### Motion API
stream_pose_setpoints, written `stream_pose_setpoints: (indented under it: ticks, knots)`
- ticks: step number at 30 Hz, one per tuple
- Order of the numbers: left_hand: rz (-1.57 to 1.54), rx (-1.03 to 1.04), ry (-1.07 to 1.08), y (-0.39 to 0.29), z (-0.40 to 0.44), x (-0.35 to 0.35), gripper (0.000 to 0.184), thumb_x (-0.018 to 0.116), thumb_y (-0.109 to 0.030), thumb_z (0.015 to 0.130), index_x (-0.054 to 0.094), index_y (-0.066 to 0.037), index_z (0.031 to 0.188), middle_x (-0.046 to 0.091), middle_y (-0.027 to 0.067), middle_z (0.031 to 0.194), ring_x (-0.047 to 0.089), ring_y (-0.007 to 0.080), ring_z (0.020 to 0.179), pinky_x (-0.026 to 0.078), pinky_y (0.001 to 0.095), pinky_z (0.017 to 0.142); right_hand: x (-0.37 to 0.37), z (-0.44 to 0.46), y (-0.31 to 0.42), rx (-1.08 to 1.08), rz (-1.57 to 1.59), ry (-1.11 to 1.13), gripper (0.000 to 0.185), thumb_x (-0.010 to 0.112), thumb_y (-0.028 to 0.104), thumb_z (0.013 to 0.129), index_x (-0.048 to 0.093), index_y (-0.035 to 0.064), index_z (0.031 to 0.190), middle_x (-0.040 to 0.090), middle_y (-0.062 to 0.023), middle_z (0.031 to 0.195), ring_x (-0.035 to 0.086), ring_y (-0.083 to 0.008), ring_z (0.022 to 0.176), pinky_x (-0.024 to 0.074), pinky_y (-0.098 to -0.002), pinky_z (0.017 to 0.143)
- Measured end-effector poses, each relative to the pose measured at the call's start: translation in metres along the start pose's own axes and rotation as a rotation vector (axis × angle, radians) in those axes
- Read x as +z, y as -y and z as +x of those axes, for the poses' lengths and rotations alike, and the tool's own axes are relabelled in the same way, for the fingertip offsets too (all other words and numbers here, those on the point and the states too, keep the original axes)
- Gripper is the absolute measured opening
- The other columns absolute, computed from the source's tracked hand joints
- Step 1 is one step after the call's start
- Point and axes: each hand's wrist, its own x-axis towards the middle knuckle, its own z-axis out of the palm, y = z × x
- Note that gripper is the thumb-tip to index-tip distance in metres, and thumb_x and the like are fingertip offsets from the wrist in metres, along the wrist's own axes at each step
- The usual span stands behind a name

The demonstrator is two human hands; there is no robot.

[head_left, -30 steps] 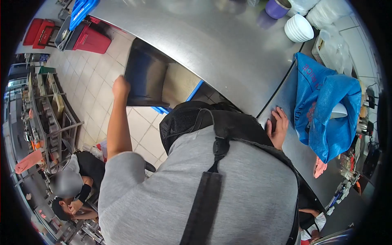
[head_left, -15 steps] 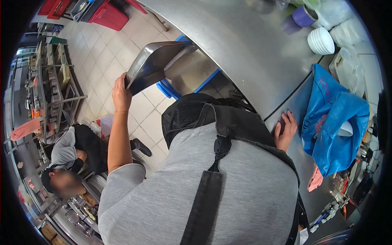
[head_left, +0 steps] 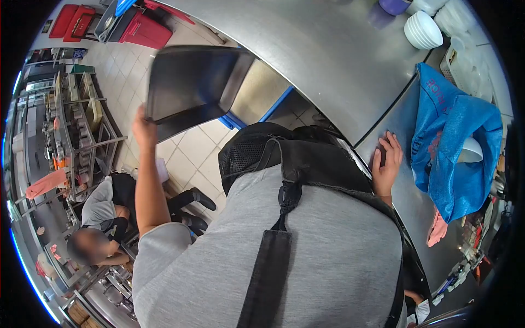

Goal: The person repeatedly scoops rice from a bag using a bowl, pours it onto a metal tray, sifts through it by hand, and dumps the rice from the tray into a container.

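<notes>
My left hand point(head_left: 144, 127) grips the near edge of a deep, dark metal pan point(head_left: 188, 82), which is tilted so its hollow inside shows. The pan's far end reaches the steel counter's edge. Below it, partly hidden, is a blue-rimmed container point(head_left: 276, 104) on the floor, with a pale surface inside. My right hand point(head_left: 386, 164) lies on the steel counter point(head_left: 322, 60), its fingers stretched out and nothing held. To its right stands an open blue woven bag point(head_left: 451, 147) with a white bowl point(head_left: 470, 151) in it.
A stack of white bowls point(head_left: 424, 30) and a purple container point(head_left: 395, 5) stand at the back right. A co-worker point(head_left: 101, 210) crouches at the left beside metal shelving point(head_left: 90, 117). A red bin point(head_left: 146, 33) stands on the tiled floor.
My left hand has shifted left and lower in view, and the pan has turned to show more of its inside. My right hand stays on the counter. The co-worker's position has shifted slightly.
</notes>
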Motion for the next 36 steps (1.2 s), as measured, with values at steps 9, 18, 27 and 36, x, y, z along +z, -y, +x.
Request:
stream_pose_setpoints:
  ticks: [9,18,27,36]
  knots:
    - [-0.676,-0.34,0.002,0.123,0.088,-0.16,0.033,0.073,-0.008,0.078,0.066,0.001,0.109,0.068,0.0044,0.091,0.064,0.0172,0.078,0.049,0.0305,0.069,0.001,0.0,-0.002,0.001,0.029,-0.017,0.023,0.059,0.003,0.086,0.065,0.0026,0.109,0.058,-0.0149,0.133,0.048,-0.0361,0.13,0.0347,-0.0449,0.109]
    - [-0.699,-0.301,0.24,-0.007,0.075,-0.006,0.033,0.066,-0.016,0.082,0.063,0.004,0.108,0.068,0.0126,0.098,0.067,0.0239,0.087,0.054,0.0382,0.076,0.001,-0.001,-0.002,0.014,0.034,-0.044,0.02,0.058,0.002,0.088,0.065,0.003,0.107,0.059,-0.0148,0.131,0.05,-0.0355,0.127,0.0363,-0.0442,0.108]
    - [-1.017,-0.384,0.749,-0.204,0.022,0.071,0.046,0.059,-0.034,0.097,0.06,0.007,0.116,0.067,0.0141,0.103,0.064,0.0213,0.093,0.051,0.0368,0.084,0.005,-0.123,-0.028,0.176,0.225,-0.173,0.012,0.062,0.003,0.089,0.066,0.0041,0.1,0.068,-0.0131,0.11,0.064,-0.0269,0.098,0.0478,-0.0351,0.086]
    - [-0.694,-0.419,0.67,0.026,0.013,0.29,0.032,0.057,-0.023,0.09,0.068,0.003,0.105,0.071,0.0098,0.086,0.065,0.022,0.078,0.051,0.0374,0.064,-0.024,-0.223,-0.145,1.181,1.854,-0.609,0.059,0.076,0.022,0.082,0.047,0.002,0.129,0.06,-0.0099,0.117,0.057,-0.0237,0.106,0.0446,-0.0371,0.099]
